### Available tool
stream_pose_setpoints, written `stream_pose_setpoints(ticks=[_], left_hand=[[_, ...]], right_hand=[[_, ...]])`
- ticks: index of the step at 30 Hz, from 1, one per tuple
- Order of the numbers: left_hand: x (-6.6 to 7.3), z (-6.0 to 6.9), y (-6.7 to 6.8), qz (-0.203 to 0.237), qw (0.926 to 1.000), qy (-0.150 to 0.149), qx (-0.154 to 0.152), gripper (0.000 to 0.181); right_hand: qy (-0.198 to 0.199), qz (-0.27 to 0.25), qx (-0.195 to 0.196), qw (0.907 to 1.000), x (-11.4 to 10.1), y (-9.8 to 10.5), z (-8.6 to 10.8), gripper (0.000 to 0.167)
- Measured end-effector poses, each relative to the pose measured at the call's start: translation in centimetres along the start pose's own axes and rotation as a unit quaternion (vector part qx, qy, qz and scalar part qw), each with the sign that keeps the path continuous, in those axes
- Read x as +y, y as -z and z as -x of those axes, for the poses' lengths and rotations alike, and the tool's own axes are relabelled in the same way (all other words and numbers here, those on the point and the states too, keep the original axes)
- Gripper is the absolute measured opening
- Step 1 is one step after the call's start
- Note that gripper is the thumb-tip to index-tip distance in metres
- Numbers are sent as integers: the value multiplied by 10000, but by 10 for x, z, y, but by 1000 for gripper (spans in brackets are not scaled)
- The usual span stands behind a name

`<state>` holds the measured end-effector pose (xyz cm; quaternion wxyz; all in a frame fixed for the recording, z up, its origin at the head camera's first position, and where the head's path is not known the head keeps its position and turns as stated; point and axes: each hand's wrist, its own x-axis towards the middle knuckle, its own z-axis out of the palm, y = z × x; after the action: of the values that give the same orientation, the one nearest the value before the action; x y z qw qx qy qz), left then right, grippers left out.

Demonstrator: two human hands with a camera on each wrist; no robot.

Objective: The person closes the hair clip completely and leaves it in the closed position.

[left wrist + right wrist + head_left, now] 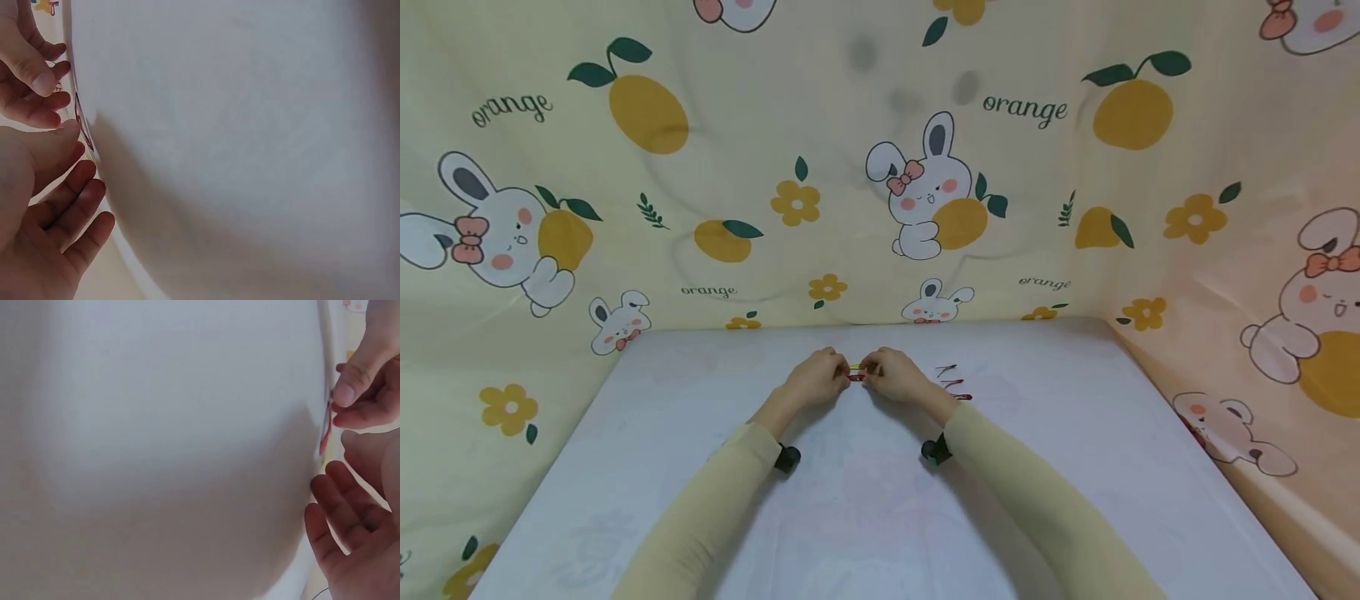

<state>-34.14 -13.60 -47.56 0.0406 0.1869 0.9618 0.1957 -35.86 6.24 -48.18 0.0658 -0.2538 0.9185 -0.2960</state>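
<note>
Near the far side of the white table, my left hand (818, 377) and right hand (895, 375) come close together, fingertips facing. Between them lie a red hair clip (856, 378) and, just beyond it, a thin yellow clip (855, 367). In the right wrist view, my left thumb and a finger pinch the red clip's (327, 428) end. My right thumb hovers close by the clip's other end; its index fingertip is hidden, so its hold cannot be made out. The other fingers of both hands are loosely bent.
Several more clips lie right of my right hand: a dark one (947, 368), a red one (952, 383) and another red one (962, 397) partly behind the wrist. A printed curtain (850, 100) borders the white table (865, 517) at the back and sides.
</note>
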Motion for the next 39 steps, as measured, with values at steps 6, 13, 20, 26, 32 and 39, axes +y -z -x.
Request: stream_pose_setpoints(ticks=[6,13,20,26,32,39], left_hand=[[5,8,6,355,9993,47,57,22],[13,16,12,569,9974,-158,410,25],[23,24,16,985,9912,-334,823,30],[35,30,22,1324,9810,-574,1298,28],[46,33,23,1529,9717,-782,1621,25],[61,33,20,1795,9647,-941,1685,24]], right_hand=[[-13,-210,54,9998,0,6,8,31],[237,-626,477,9966,-6,19,26,34],[335,-1058,869,9900,-10,33,44,35],[465,-1297,1216,9830,-14,45,59,32],[447,-1464,1547,9760,-11,54,75,30],[246,-1447,1719,9741,2,64,97,29]])
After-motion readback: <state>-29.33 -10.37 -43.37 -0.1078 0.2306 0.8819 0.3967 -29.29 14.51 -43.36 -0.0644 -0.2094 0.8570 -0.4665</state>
